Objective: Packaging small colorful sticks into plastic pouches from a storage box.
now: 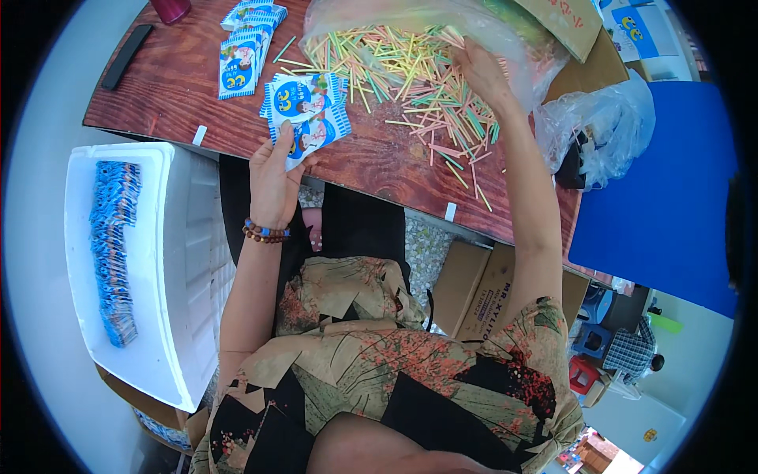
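Note:
My left hand (272,180) pinches a small blue-and-white packet (317,136) at the table's near edge, thumb on top. Just beyond it, partly covered, lie several like packets (294,93). A heap of thin pastel sticks (395,63), yellow, pink and green, spills from a large clear plastic bag (347,14) onto the wooden table. At the heap's far right, my right hand (483,75) reaches to the bag's mouth. Its fingers are closed round a few of the pale sticks, their lower ends hidden by the fingers.
More packets (246,59) lie fanned at the far left, near a black bar-shaped object (128,57). Left of me stands a white foam box (168,237) with rows of filled packets. Cardboard boxes (482,284), a crumpled plastic bag (624,110) and a blue panel (663,205) are on the right.

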Demonstrator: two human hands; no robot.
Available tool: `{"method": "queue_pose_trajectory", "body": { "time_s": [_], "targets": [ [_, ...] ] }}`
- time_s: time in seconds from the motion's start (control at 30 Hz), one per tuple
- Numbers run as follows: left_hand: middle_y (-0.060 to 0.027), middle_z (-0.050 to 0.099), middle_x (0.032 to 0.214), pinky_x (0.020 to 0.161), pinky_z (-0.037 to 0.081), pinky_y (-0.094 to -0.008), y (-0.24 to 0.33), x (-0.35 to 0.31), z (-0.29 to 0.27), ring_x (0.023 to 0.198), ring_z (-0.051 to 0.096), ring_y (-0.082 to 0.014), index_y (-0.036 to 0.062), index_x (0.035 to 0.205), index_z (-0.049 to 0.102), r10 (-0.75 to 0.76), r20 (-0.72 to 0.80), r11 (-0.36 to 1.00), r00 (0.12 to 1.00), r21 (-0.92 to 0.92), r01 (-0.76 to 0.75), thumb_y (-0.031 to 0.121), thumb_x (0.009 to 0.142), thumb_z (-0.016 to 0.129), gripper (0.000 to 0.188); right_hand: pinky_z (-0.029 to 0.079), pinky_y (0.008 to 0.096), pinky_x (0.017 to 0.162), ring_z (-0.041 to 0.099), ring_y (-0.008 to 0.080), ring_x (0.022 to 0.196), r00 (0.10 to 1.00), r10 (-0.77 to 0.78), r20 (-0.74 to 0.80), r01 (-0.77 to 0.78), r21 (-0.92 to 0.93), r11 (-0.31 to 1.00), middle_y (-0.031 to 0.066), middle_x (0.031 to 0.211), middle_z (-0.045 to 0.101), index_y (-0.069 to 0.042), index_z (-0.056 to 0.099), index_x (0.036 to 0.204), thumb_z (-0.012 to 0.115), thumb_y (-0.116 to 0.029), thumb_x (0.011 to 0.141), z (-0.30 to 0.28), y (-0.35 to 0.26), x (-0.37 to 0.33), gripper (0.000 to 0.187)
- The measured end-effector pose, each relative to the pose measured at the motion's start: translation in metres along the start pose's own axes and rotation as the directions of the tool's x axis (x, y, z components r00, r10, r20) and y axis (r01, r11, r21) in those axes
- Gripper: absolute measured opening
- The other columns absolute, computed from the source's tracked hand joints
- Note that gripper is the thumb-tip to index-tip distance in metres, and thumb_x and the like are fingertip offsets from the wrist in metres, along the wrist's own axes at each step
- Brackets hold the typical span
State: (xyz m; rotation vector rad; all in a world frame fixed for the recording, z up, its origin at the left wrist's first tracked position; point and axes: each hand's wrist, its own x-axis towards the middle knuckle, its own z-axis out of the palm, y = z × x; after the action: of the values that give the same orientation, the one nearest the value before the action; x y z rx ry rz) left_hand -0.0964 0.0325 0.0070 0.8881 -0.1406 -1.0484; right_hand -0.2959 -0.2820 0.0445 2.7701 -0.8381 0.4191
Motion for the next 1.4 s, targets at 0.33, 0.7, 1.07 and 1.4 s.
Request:
{"method": "queue_pose_trajectory", "body": {
  "time_s": [0.33,0.7,1.07,1.4],
  "targets": [
    [-0.0048,0.067,0.091,0.063,0.051,-0.0265,-0.001,0.005,0.004,0.075,0.063,-0.0118,0.0032,0.099,0.062,-0.041,0.049,0.997,0.998,-0.058,0.043,0.025,0.095,0.056,0.023,0.047,0.0283,0.058,0.055,0.0128,0.068,0.774,0.034,0.632,-0.585,0.736,-0.342,0.0032,0.080,0.056,-0.003,0.051,0.103,0.052,-0.018,0.096,0.001,-0.027,-0.002,0.017],
    [-0.0071,0.063,0.107,0.088,0.048,-0.0358,-0.014,0.051,0.072,0.099,0.060,-0.0164,0.0025,0.108,0.058,0.236,0.183,0.968,0.954,-0.130,-0.215,0.024,0.096,0.053,0.025,0.046,0.0256,0.051,0.055,0.0107,0.062,0.734,-0.365,0.573,-0.680,0.615,-0.400,0.0015,0.078,0.057,-0.003,0.053,0.104,0.052,-0.018,0.095,-0.030,-0.114,-0.027,0.017],
    [0.0042,0.060,0.079,0.054,0.042,-0.0201,-0.035,0.072,0.101,0.066,0.052,-0.0019,0.0068,0.087,0.065,0.146,0.126,0.975,0.981,0.151,-0.165,0.026,0.092,0.061,0.020,0.041,0.0235,0.053,0.053,0.0093,0.067,0.652,-0.475,0.591,-0.757,0.466,-0.459,0.0010,0.077,0.055,-0.003,0.058,0.095,0.059,-0.018,0.092,-0.016,-0.123,-0.027,0.016],
    [-0.0055,0.066,0.093,0.072,0.047,-0.0286,-0.033,0.055,0.101,0.078,0.060,-0.0119,0.0045,0.103,0.059,0.212,0.137,0.960,0.968,-0.217,-0.180,0.033,0.096,0.053,0.030,0.047,0.0343,0.077,0.058,0.0202,0.083,0.934,0.035,0.355,-0.170,0.531,-0.830,0.0070,0.086,0.059,-0.003,0.054,0.098,0.049,-0.018,0.097,-0.013,-0.137,-0.031,0.017]
  ]
}}
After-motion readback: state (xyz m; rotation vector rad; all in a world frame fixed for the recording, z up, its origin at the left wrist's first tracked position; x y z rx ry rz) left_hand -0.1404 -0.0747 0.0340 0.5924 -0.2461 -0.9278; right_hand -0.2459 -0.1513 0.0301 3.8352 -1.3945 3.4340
